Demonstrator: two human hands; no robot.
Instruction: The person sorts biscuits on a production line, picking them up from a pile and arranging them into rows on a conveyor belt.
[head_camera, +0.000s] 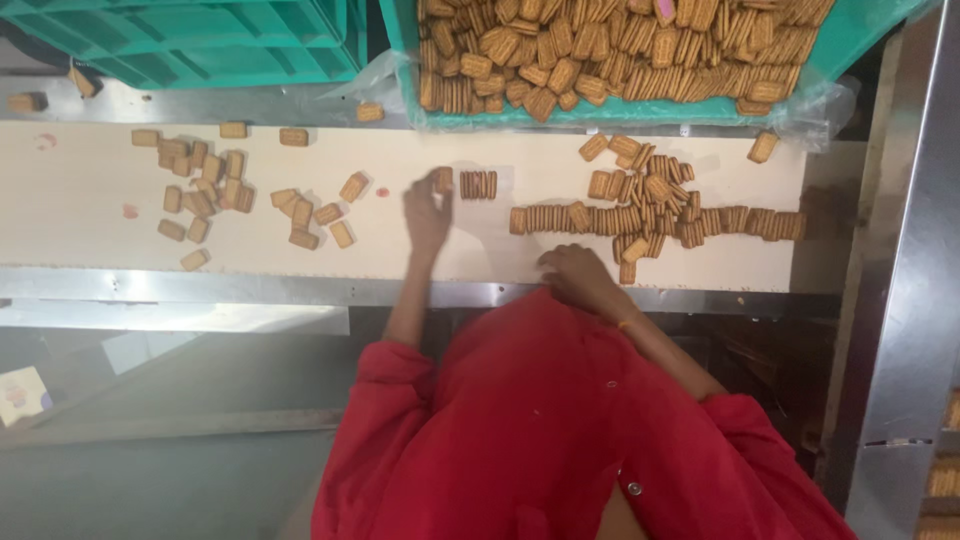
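Note:
A cream conveyor belt (90, 215) runs across the view with tan rectangular biscuits on it. My left hand (428, 215) reaches onto the belt and pinches one biscuit (443, 180) beside a short stack of biscuits standing on edge (478, 184). My right hand (575, 275) lies knuckles up at the belt's near edge, fingers curled under, just below a long row of biscuits on edge (545, 219). What its fingers hold is hidden. A jumbled pile of biscuits (650, 190) sits over that row to the right. Red sleeves cover both arms.
A green crate (850, 30) lined with clear plastic and heaped with biscuits stands behind the belt. Another green crate (200, 40) is at top left. Loose biscuits (200, 190) lie scattered at left. A metal rail (250, 290) edges the belt; a metal frame (900, 250) rises at right.

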